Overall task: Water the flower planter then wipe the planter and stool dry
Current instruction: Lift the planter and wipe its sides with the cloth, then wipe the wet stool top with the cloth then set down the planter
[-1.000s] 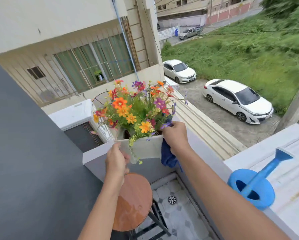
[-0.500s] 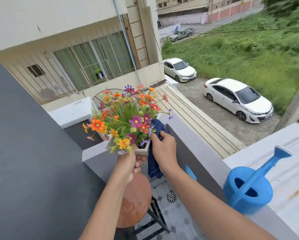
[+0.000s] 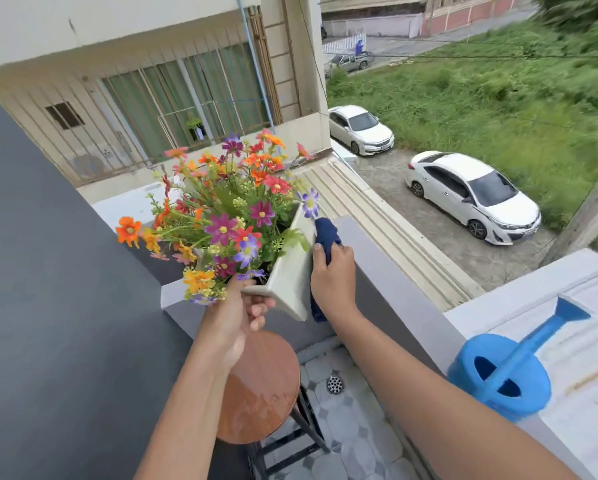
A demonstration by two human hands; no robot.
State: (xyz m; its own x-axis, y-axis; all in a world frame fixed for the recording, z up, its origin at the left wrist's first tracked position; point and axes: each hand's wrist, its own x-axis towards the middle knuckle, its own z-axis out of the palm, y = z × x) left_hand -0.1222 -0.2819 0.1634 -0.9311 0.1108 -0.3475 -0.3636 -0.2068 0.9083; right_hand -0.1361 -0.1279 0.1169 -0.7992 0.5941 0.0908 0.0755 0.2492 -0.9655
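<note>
A white rectangular planter full of orange, pink and purple flowers is lifted above the stool and tilted to the left. My left hand grips its near end from below. My right hand presses a dark blue cloth flat against the planter's right side wall. The round brown wooden stool stands below, its seat glistening with water.
A blue watering can sits on the grey parapet ledge at the right. A dark grey wall rises on the left. The tiled balcony floor with a drain lies below. Cars are parked far below.
The planter has turned from facing me broadside to end-on and tilted left. My right hand with the cloth has shifted onto its right side wall.
</note>
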